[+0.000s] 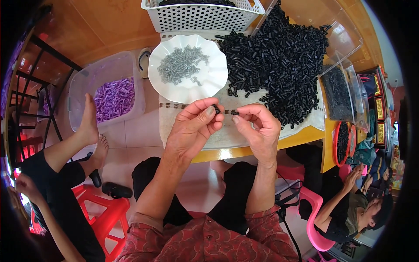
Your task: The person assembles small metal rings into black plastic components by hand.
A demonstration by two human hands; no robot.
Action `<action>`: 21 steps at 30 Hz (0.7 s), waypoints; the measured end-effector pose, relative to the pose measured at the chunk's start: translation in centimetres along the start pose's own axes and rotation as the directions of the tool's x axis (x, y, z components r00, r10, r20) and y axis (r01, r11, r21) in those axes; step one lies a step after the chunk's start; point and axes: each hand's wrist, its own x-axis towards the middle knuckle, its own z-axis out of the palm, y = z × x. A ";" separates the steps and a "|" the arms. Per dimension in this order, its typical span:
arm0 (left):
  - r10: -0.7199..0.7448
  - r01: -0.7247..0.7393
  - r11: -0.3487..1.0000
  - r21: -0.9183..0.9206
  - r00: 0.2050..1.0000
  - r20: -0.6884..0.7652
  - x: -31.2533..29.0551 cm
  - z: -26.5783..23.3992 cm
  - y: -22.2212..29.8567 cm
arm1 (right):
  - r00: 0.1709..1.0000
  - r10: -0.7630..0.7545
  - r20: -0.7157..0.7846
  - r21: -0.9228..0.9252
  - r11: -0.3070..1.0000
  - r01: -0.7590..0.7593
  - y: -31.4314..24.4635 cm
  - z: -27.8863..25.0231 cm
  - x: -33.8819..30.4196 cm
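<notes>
Between thumb and fingers of my left hand (194, 124) is a small black plastic part (216, 109). My right hand (258, 129) pinches another small black plastic part (235, 112), a short gap away from the first. Both hands hover over the near edge of the cloth-covered table. Just beyond my left hand, a white scalloped plate (163, 89) carries a heap of small clear or silvery pieces (181, 64), which look like little springs. A large pile of black plastic parts (275, 65) spreads over the cloth beyond my right hand.
A white perforated basket (205, 19) with black parts stands at the back. On the left floor sits a clear tub (78, 94) of purple pieces (114, 99), near another person's bare feet and a red stool (104, 218). Clear boxes (338, 94) and a seated person are at the right.
</notes>
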 end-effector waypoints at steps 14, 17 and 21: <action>0.042 -0.041 0.999 -0.031 0.998 0.036 0.1 -0.3 -0.6 | 0.989 -0.149 -0.009 0.057 0.987 0.149 0.2 1.8 -0.1; 0.056 -0.055 0.998 -0.016 0.997 0.053 0.2 -0.4 -0.9 | 0.979 -0.204 0.009 -0.008 0.979 0.205 0.2 1.8 -0.1; 0.070 -0.070 0.998 0.005 0.995 0.069 0.2 -0.3 -1.0 | 0.984 -0.179 -0.023 0.020 0.984 0.180 0.1 2.1 -0.2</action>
